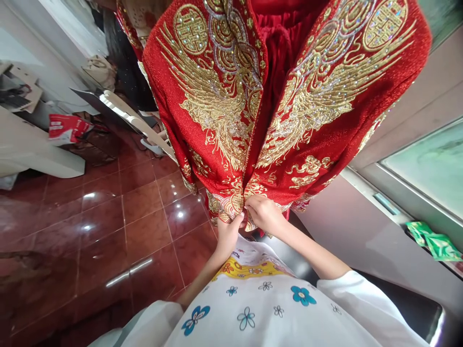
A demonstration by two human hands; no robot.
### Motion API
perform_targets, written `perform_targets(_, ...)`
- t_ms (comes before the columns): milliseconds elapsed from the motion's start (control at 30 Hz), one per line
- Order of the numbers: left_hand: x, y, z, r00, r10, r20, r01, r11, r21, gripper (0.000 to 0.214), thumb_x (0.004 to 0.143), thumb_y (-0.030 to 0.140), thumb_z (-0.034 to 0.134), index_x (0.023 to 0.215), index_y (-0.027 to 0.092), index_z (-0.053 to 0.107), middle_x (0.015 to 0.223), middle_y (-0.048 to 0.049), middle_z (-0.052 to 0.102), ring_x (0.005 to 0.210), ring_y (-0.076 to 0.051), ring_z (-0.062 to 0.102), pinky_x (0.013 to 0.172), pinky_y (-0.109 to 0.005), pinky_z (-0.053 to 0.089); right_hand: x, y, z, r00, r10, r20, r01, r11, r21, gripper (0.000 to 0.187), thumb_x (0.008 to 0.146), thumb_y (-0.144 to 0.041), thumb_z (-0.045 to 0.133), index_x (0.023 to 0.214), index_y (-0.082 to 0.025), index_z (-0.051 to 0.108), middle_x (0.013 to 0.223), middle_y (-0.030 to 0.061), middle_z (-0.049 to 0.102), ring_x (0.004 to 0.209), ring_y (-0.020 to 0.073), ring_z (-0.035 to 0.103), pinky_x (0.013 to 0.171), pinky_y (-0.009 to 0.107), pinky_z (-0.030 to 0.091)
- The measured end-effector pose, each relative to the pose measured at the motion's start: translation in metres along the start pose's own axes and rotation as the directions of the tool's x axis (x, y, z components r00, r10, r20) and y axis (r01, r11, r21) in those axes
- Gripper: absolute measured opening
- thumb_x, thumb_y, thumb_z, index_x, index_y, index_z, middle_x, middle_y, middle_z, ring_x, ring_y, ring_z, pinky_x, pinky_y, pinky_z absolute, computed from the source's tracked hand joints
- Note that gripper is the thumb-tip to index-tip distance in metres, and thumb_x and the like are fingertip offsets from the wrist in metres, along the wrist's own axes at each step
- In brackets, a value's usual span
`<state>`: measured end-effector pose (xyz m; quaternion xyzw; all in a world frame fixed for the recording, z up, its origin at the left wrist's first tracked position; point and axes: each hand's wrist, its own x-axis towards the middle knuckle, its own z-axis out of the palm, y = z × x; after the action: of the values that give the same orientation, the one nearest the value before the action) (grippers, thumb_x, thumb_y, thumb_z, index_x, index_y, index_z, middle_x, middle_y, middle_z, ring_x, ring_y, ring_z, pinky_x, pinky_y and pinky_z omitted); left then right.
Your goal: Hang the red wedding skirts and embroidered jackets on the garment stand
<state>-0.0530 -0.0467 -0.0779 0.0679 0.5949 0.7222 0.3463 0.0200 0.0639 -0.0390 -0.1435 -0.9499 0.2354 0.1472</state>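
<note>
A red jacket [224, 96] with heavy gold embroidery and sequins hangs in front of me, its two front panels meeting along a centre opening. My left hand [228, 232] pinches the bottom hem of the left panel, fingers closed on the cloth. My right hand [263, 212] grips the hem of the right panel at the same spot, so both hands meet at the lower end of the opening. My white flowered top [253, 308] fills the bottom of the view.
Shiny red floor tiles [108, 226] spread to the left. A white bench [39, 159], a red-and-white bag [67, 127] and clutter lie at the far left. A window sill [398, 212] with a green packet [432, 241] runs along the right.
</note>
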Motion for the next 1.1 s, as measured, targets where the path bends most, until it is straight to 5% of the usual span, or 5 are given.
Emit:
perform_targets(133,0.001,-0.003,0.000,1.000,0.028,-0.003,-0.028,0.998,-0.058,0.027,0.066,0.029,0.072,0.086,0.014,0.062,0.082,-0.0037,0.067,0.068,-0.014,0.063,0.065,-0.027,0.052,0.001,0.001,0.009,0.994,0.011,-0.110,0.000,0.995,0.096,0.018,0.085,-0.010,0.042,0.073,-0.017,0.053,0.074,0.0059,0.059,0.071,0.0167,0.054,0.067,0.027,0.042)
perform_targets(367,-0.012,-0.027,0.010,0.997,-0.027,0.068,0.056,0.878,-0.476,0.056,0.065,0.045,0.073,0.113,0.019,0.060,0.115,-0.0093,0.064,0.114,-0.022,0.057,0.099,-0.034,0.045,-0.009,0.001,0.024,0.951,0.174,-0.255,-0.103,0.957,0.272,0.012,0.086,-0.017,0.045,0.076,-0.018,0.052,0.069,0.0033,0.060,0.062,0.0141,0.055,0.060,0.025,0.041)
perform_targets(667,-0.007,-0.031,0.031,0.944,0.131,-0.303,-0.186,0.969,-0.160,0.045,0.075,0.044,0.066,0.107,0.014,0.057,0.114,-0.0130,0.063,0.106,-0.023,0.061,0.092,-0.035,0.048,-0.019,-0.012,0.037,0.931,0.111,-0.347,-0.068,0.989,0.132,0.015,0.089,-0.018,0.040,0.079,-0.019,0.052,0.073,0.0060,0.061,0.065,0.0160,0.056,0.061,0.027,0.043)
perform_targets(833,-0.002,-0.030,0.027,0.944,0.205,-0.258,-0.222,0.974,-0.038,0.037,0.076,0.043,0.063,0.100,0.015,0.058,0.105,-0.0110,0.066,0.100,-0.023,0.063,0.087,-0.033,0.050,-0.018,-0.012,0.031,0.932,0.074,-0.354,-0.042,0.994,0.096,0.016,0.088,-0.017,0.039,0.078,-0.018,0.052,0.071,0.0068,0.060,0.064,0.0171,0.054,0.060,0.028,0.043)
perform_targets(1100,0.001,-0.030,0.023,0.932,0.181,-0.315,-0.223,0.970,-0.101,0.043,0.077,0.040,0.062,0.113,0.018,0.055,0.119,-0.0105,0.061,0.112,-0.022,0.057,0.097,-0.034,0.045,-0.003,-0.011,0.021,0.955,0.086,-0.284,-0.010,0.967,0.256,0.016,0.088,-0.017,0.041,0.075,-0.019,0.051,0.073,0.0056,0.059,0.070,0.0165,0.056,0.066,0.028,0.045)
